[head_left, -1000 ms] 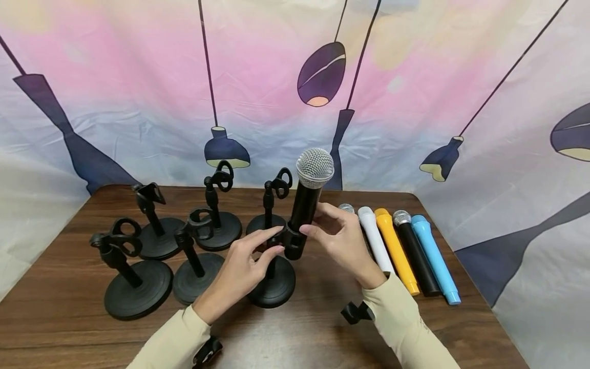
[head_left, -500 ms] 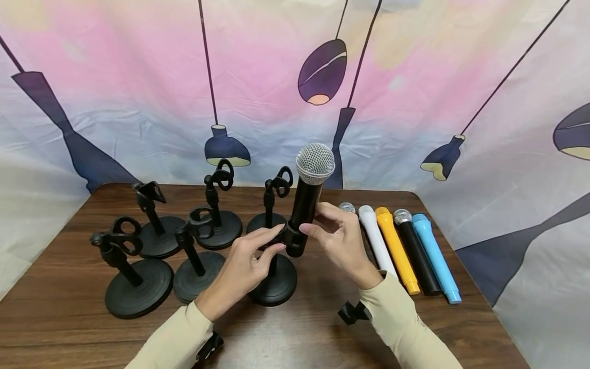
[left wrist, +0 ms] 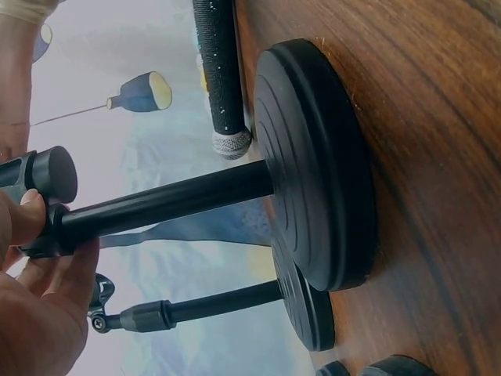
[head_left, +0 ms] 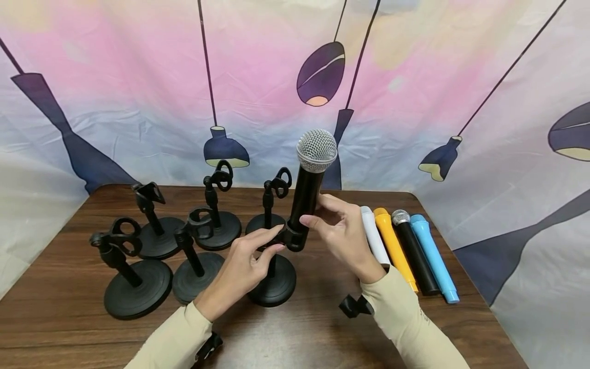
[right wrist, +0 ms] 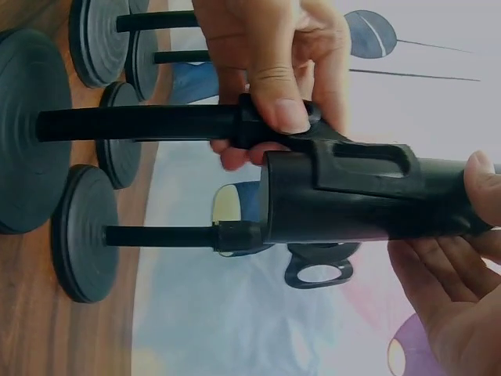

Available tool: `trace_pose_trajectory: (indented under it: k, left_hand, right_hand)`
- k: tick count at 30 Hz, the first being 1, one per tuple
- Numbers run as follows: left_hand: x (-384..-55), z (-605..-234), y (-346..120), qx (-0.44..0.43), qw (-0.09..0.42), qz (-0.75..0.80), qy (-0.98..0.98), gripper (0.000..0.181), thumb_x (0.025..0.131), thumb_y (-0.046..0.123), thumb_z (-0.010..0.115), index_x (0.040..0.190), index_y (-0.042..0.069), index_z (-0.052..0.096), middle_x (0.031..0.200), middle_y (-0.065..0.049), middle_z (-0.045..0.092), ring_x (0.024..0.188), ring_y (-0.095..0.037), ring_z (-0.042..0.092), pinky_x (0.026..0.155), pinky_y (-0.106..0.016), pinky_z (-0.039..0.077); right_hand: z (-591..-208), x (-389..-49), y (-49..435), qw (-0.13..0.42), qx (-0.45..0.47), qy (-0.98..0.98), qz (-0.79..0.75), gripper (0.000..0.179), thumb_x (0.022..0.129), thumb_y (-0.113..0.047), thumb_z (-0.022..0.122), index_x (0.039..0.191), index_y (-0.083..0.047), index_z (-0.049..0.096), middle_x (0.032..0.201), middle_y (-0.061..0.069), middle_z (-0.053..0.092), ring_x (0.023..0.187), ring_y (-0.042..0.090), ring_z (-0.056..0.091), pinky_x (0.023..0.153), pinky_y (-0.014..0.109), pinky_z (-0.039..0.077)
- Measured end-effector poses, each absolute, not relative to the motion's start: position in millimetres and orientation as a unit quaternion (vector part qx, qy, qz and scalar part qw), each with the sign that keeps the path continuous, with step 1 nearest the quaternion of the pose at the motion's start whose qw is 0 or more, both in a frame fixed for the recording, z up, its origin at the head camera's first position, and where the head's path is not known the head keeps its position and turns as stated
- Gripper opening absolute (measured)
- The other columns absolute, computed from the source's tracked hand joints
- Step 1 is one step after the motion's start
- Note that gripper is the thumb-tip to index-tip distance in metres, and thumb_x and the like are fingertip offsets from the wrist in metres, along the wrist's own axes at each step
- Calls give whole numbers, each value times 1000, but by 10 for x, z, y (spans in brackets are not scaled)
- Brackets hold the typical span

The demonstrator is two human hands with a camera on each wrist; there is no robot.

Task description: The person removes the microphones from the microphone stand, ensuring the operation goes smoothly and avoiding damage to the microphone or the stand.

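A black microphone (head_left: pixel 304 200) with a silver mesh head leans slightly right, its lower body inside the clip (right wrist: pixel 368 168) of a black desk stand (head_left: pixel 276 284). Thumb and fingers of my left hand (head_left: pixel 244 269) pinch the joint under that clip, as the left wrist view also shows at the top of the stand's pole (left wrist: pixel 168 200). Around the microphone's body, above the clip, my right hand (head_left: pixel 345 236) holds on with thumb in front and fingers behind. The microphone's flat bottom end (left wrist: pixel 59 174) sticks out below the clip.
Several more black stands (head_left: pixel 138 289) with bare clips occupy the left and back of the wooden table (head_left: pixel 313 338). At the right lie white (head_left: pixel 375 238), yellow (head_left: pixel 394 246), black (head_left: pixel 415 251) and blue (head_left: pixel 435 259) microphones. A printed cloth (head_left: pixel 276 92) hangs behind.
The microphone has slid upward through the clip, so less of it sticks out below. My right hand has risen slightly with it; my left hand stays at the joint.
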State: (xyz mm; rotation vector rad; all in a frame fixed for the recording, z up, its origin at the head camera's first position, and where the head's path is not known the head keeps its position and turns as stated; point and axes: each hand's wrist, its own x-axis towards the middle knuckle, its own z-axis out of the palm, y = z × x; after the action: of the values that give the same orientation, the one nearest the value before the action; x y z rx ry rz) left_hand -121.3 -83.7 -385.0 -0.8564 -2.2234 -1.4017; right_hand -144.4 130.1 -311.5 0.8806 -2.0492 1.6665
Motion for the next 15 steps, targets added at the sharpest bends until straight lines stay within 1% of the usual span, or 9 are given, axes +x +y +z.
trace_pose_trajectory:
  k: [3,6,10,15]
  left_hand:
    - [-1208,-3853,-840,-303,186,-499,-790,43,99,10,68,141,7,61,124,-6,69,101,-16,70,70,-33,60]
    - [-1205,-3854,-836,-303,183,-501,-789,43,99,10,68,141,7,60,124,-6,69,101,-16,70,70,-33,60]
    - [-1203,-3860,-833,-305,183,-501,-789,43,99,10,67,141,7,60,123,-6,69,101,-16,70,71,-32,60]
    - [-1202,-3854,-839,-305,186,-494,-793,43,99,10,67,141,5,60,124,-8,69,101,-16,70,71,-28,59]
  right_hand:
    - [-3084,-1447,1303,180,311,-728,584,31,85,4,79,116,0,74,104,10,74,91,26,72,79,36,59]
    - [-3047,-1446,1305,186,309,-735,574,33,85,4,80,118,0,74,108,10,75,97,26,72,83,36,58]
    - [-2994,-1444,1308,197,308,-744,559,34,85,3,80,119,1,73,108,10,75,97,21,72,84,37,58]
    - [-2882,-1455,1318,206,317,-732,567,35,85,7,78,119,4,72,102,15,75,89,22,73,78,37,59]
